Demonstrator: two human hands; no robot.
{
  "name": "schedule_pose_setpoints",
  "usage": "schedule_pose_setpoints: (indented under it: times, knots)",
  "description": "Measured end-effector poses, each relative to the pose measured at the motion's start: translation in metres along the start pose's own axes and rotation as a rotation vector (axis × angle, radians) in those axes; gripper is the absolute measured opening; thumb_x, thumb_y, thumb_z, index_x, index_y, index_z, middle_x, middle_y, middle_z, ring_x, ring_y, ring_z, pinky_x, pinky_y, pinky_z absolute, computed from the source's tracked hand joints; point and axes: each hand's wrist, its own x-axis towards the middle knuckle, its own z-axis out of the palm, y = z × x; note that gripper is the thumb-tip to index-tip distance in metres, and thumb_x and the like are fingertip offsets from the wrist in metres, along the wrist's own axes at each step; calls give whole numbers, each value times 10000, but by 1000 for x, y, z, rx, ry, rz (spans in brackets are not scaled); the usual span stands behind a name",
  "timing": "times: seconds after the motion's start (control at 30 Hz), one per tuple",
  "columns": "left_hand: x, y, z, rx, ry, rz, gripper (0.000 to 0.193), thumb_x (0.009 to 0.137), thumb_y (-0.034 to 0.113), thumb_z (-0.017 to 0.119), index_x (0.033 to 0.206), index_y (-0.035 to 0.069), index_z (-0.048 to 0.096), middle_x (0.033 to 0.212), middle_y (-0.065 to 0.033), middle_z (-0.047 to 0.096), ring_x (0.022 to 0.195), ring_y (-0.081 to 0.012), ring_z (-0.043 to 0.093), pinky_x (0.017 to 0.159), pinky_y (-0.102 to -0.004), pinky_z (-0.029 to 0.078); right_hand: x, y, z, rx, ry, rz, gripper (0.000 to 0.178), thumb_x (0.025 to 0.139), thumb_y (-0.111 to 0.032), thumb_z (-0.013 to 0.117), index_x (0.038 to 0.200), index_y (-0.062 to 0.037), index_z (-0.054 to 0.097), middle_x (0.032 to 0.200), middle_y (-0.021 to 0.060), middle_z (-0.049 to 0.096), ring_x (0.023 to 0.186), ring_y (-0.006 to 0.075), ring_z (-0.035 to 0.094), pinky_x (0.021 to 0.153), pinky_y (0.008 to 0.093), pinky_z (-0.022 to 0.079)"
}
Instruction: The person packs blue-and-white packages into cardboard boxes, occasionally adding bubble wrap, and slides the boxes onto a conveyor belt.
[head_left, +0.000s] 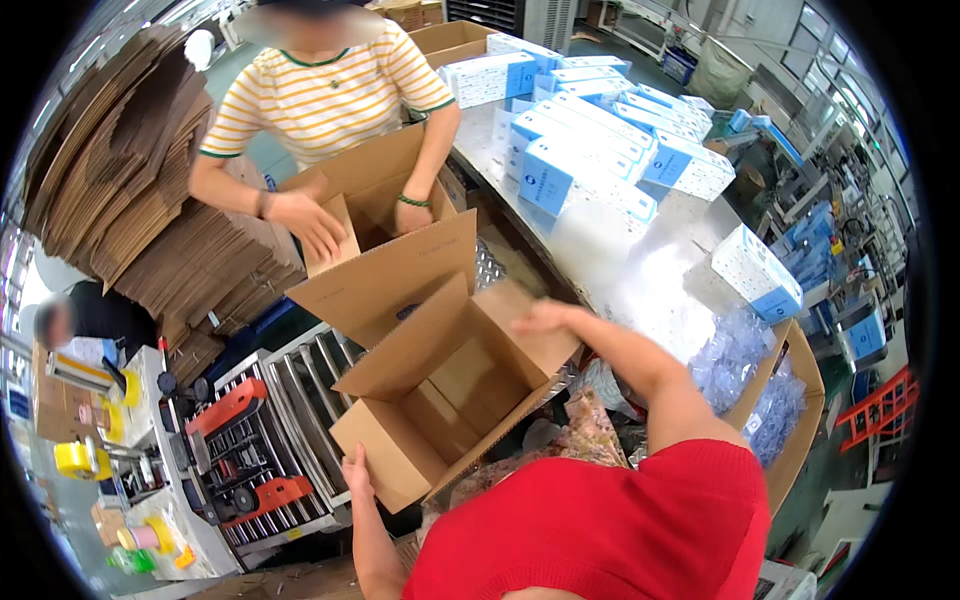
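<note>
An open, empty-looking brown cardboard box (455,400) sits in front of me, tilted, with its flaps spread outward. My left hand (358,476) holds the box at its left flap, fingers against the outer edge. Over on the right, my right hand (543,318) grips the right flap from above, its fingertips partly hidden. Just beyond, a second open cardboard box (385,275) stands before a co-worker in a striped shirt. One co-worker's hand (305,225) rests on that box's side flap; the other (412,213) reaches down at its far right side.
White and blue cartons (590,130) crowd the metal table (640,270) on the right. A cardboard box of clear plastic pieces (815,385) stands near my right elbow. At left are a roller conveyor (305,400) with a red-armed machine (225,410) and tall stacks of flattened cardboard (180,240).
</note>
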Motion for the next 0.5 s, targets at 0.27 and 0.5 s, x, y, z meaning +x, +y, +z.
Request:
schedule_pose_setpoints:
  times: [0.27,0.5]
  knots:
    - [-118,196,132,843,366,1093,590,723,11,685,1260,-36,445,1242,-219,408,1164,-388,397,980,-455,338,-30,142,-187,-278,1073,246,815,587,-400,816,1214,-7,475,1188,200,492,1121,348,470,922,453,408]
    - [-182,350,455,611,-486,1925,288,707,-42,619,986,30,613,984,-109,583,931,-290,566,796,-375,464,-53,169,-160,-248,814,-101,915,541,-343,842,1286,-32,411,1151,191,506,1134,367,455,966,456,359]
